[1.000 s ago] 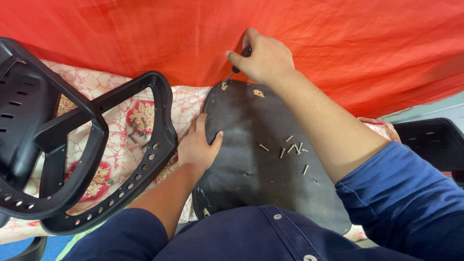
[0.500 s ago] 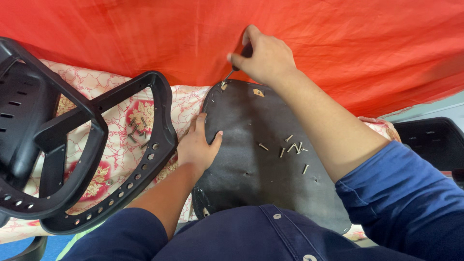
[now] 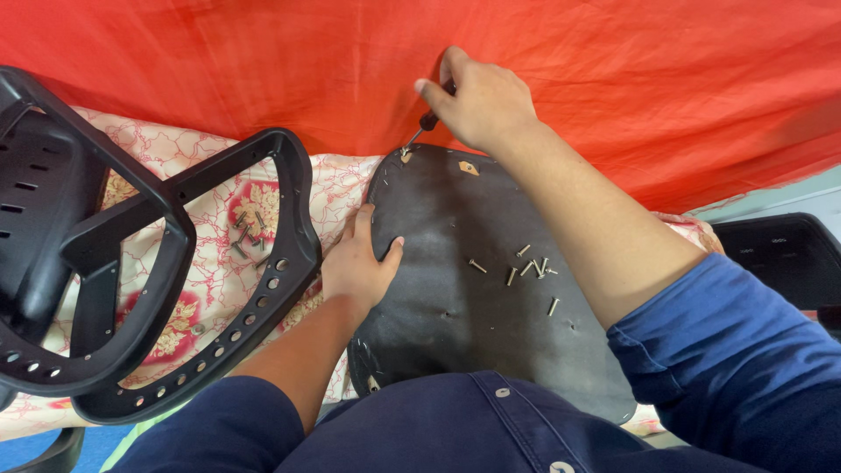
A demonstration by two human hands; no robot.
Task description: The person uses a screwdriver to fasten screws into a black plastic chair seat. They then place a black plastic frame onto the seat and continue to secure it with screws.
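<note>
I see the right hand (image 3: 480, 105) closed around a screwdriver (image 3: 420, 131), whose tip stands at the far rim of the black seat panel (image 3: 473, 307). Against half a second ago the hand has hardly shifted, so I judge the same screw is being worked. The left hand (image 3: 357, 263) lies flat, fingers spread, on the panel's left edge. Loose screws (image 3: 526, 267) lie on the panel, near the black chair frame (image 3: 219, 333).

Right hand (image 3: 480, 105) fisted in a grip; left hand (image 3: 357, 263) pressed flat.
</note>
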